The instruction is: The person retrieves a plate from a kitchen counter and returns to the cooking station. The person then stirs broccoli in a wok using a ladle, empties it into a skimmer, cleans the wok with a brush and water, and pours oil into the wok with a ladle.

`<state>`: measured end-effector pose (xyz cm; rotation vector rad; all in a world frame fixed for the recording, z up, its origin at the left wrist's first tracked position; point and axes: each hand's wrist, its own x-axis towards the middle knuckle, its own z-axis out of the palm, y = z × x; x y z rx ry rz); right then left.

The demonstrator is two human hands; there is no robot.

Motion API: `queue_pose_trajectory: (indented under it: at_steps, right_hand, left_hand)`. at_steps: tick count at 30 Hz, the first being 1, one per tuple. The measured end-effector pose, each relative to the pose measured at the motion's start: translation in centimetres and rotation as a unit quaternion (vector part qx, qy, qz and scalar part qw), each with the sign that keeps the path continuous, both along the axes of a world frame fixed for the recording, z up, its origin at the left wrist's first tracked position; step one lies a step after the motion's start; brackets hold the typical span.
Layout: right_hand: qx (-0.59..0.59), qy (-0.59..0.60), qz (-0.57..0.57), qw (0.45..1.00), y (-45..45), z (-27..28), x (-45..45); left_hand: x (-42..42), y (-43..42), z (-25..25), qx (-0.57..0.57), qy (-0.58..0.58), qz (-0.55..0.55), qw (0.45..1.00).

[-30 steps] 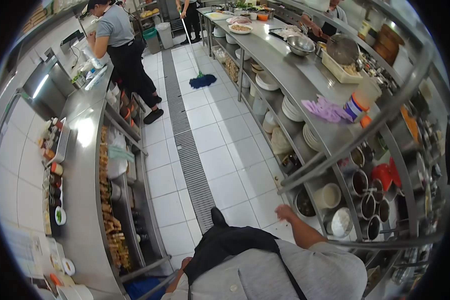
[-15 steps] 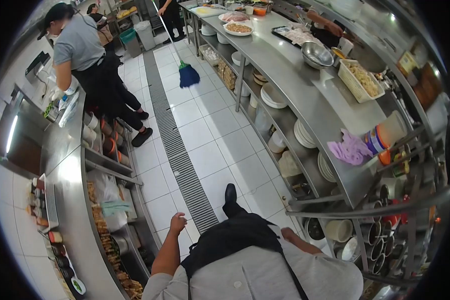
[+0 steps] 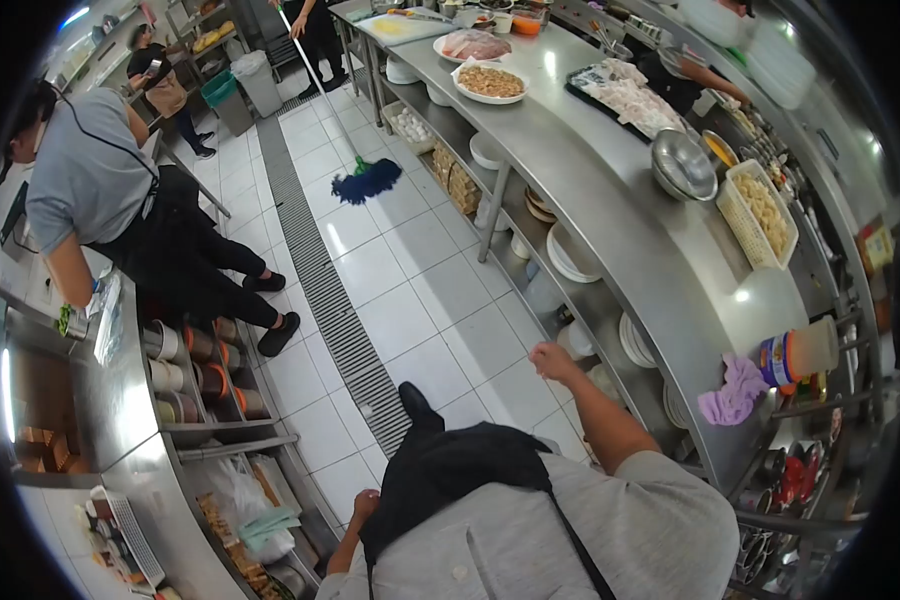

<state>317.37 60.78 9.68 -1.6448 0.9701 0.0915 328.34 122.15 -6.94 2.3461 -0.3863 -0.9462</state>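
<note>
My right hand [image 3: 552,362] is held out in front of me, its fingers loosely curled with nothing in them. It appears above the tiled floor, beside the steel counter [image 3: 610,240] on the right. Stacked white plates [image 3: 635,340] sit on the shelf under that counter, close to this hand in the view. Low at my left side, my left hand [image 3: 367,505] hangs by the black apron [image 3: 460,470]. Its fingers look curled in and I see nothing held; part of it is hard to make out. My black shoe [image 3: 420,408] shows ahead of the apron.
A floor drain grating [image 3: 315,235] runs along the aisle. Ahead, a person holds a blue mop [image 3: 367,182] whose head rests on the tiles. Another person [image 3: 100,170] leans over the left counter. A purple cloth [image 3: 735,390] lies at the right counter's near end.
I have moved forward along the aisle. My right hand has swung forward and my left hand back. The mop head has shifted and spread on the floor.
</note>
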Motion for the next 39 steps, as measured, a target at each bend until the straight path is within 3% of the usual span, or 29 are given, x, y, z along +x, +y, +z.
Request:
queue_pose_trajectory:
  at_steps: [2, 5, 6, 8, 9, 11, 13, 15, 17, 20, 21, 23, 26, 28, 30, 31, 32, 34, 36, 38, 39]
  right_hand:
    - [-0.044, -0.012, 0.020, 0.999, -0.3, 0.5, 4.2]
    - [-0.069, -0.006, 0.027, 0.997, -0.6, 2.8, 9.0]
    - [-0.090, -0.028, 0.021, 0.995, -1.1, 4.5, 12.1]
    - [-0.148, -0.039, -0.002, 0.988, -2.0, 6.9, 15.0]
    - [-0.204, -0.051, -0.021, 0.977, -2.7, 7.8, 16.5]
    - [-0.226, -0.062, -0.060, 0.970, -4.9, 9.7, 19.3]
    - [-0.216, -0.078, -0.083, 0.970, -7.8, 10.9, 22.3]
    - [-0.358, -0.135, -0.087, 0.920, -11.1, 11.4, 25.3]
    - [-0.396, -0.125, -0.112, 0.903, -13.9, 13.0, 28.4]
    - [-0.420, -0.122, -0.131, 0.890, -16.9, 15.9, 33.4]
    - [-0.421, -0.137, -0.134, 0.887, -17.9, 16.6, 35.5]
    - [-0.408, -0.154, -0.090, 0.895, -20.1, 16.7, 39.3]
    - [-0.429, -0.190, -0.025, 0.882, -23.1, 17.7, 47.1]
    - [-0.429, -0.210, 0.007, 0.879, -24.8, 19.2, 53.1]
    - [-0.455, -0.215, 0.038, 0.863, -27.3, 19.3, 58.7]
    - [-0.488, -0.213, 0.056, 0.844, -28.9, 18.7, 61.7]
    - [-0.499, -0.207, 0.060, 0.839, -30.4, 18.6, 64.6]
    - [-0.515, -0.156, 0.061, 0.841, -32.9, 18.2, 69.7]
    - [-0.552, -0.142, 0.068, 0.819, -35.7, 16.1, 73.8]
    - [-0.602, -0.095, 0.107, 0.786, -39.1, 13.6, 77.5]
    - [-0.617, -0.064, 0.114, 0.776, -40.2, 13.2, 79.0]
  left_hand:
    - [5.7, -2.9, 0.7, 0.023, -0.014, -0.077, 0.997]
    - [15.1, -7.0, 0.5, 0.004, -0.177, -0.236, 0.956]
    - [20.4, -9.1, 3.2, -0.045, -0.068, -0.071, 0.994]
    - [27.2, -13.5, 4.8, -0.033, 0.010, -0.021, 0.999]
    - [30.6, -15.1, 4.0, -0.046, 0.139, 0.116, 0.982]
    - [36.3, -18.5, 4.8, -0.020, 0.126, 0.085, 0.988]
    - [40.7, -22.8, 6.4, -0.058, 0.146, 0.150, 0.976]
    - [44.0, -25.8, 6.1, -0.073, 0.136, 0.161, 0.975]
    - [47.2, -28.6, 4.5, -0.094, 0.112, 0.117, 0.982]
    - [49.0, -32.3, 5.9, -0.087, 0.190, 0.197, 0.958]
    - [49.9, -33.2, 6.4, -0.098, 0.181, 0.161, 0.965]
    - [52.1, -35.2, 6.4, -0.067, 0.101, 0.139, 0.983]
    - [56.5, -37.7, 5.1, -0.067, 0.125, 0.205, 0.969]
    - [60.1, -40.6, 7.0, -0.088, 0.053, 0.112, 0.988]
    - [65.2, -43.5, 5.9, -0.099, -0.027, 0.039, 0.994]
    - [68.1, -45.3, 4.3, -0.111, 0.027, 0.076, 0.991]
    - [72.3, -46.1, -1.6, -0.091, -0.083, -0.024, 0.992]
    - [76.8, -53.1, 5.6, -0.020, -0.126, -0.120, 0.985]
    - [81.5, -59.5, 6.3, -0.068, -0.076, -0.060, 0.993]
    - [86.4, -65.3, 5.5, -0.168, -0.096, -0.097, 0.976]
    - [88.4, -68.5, 6.5, -0.162, -0.073, -0.107, 0.978]
